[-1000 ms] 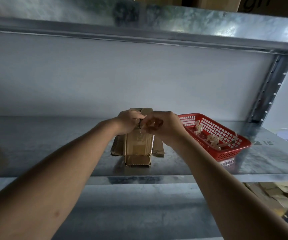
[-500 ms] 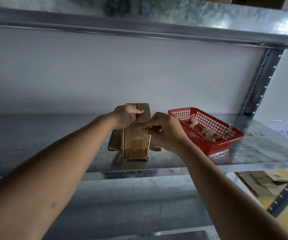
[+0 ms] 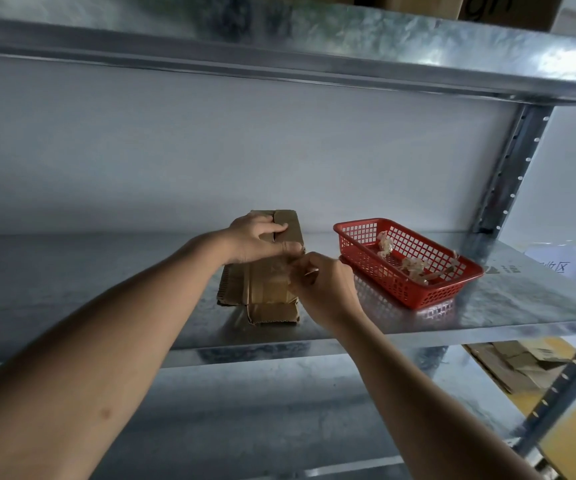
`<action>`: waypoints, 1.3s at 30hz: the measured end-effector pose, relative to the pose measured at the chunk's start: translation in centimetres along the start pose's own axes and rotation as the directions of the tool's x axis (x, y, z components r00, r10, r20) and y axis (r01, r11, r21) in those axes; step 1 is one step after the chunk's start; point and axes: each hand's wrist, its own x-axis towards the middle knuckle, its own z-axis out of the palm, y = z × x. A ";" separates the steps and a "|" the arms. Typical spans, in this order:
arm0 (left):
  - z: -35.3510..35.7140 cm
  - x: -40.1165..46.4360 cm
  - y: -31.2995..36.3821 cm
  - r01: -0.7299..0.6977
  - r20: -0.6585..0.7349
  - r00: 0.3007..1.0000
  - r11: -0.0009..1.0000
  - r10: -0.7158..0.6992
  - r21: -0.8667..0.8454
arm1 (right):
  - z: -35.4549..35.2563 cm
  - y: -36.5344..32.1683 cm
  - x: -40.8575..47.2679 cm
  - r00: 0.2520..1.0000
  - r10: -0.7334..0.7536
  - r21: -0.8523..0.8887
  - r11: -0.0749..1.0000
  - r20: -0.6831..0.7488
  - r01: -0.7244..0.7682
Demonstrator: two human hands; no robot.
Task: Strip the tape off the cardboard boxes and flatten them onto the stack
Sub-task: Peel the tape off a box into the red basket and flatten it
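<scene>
A small brown cardboard box [image 3: 269, 289] lies on the metal shelf [image 3: 72, 289], on top of flattened cardboard whose flaps stick out at the left and front. My left hand [image 3: 257, 242] presses down on the box's far end with the thumb stretched along its top. My right hand [image 3: 321, 284] is at the box's right edge and pinches a strip of clear tape [image 3: 288, 270] that lifts off the box top. The tape is thin and hard to make out.
A red plastic basket [image 3: 418, 292] with several crumpled tape scraps stands right of the box. An upper shelf [image 3: 279, 53] hangs close overhead. A steel upright [image 3: 508, 171] is at the right. Flattened cardboard [image 3: 518, 365] lies on the lower level.
My right hand has drawn down and to the right along the box, pulling tape with it. My left hand has flattened onto the box's far end.
</scene>
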 end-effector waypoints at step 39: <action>4.1 2.7 6.8 0.041 -0.080 0.996 0.986 -0.029 0.159 | -11.5 5.3 4.4 0.963 0.238 0.288 0.938 -0.127 -0.193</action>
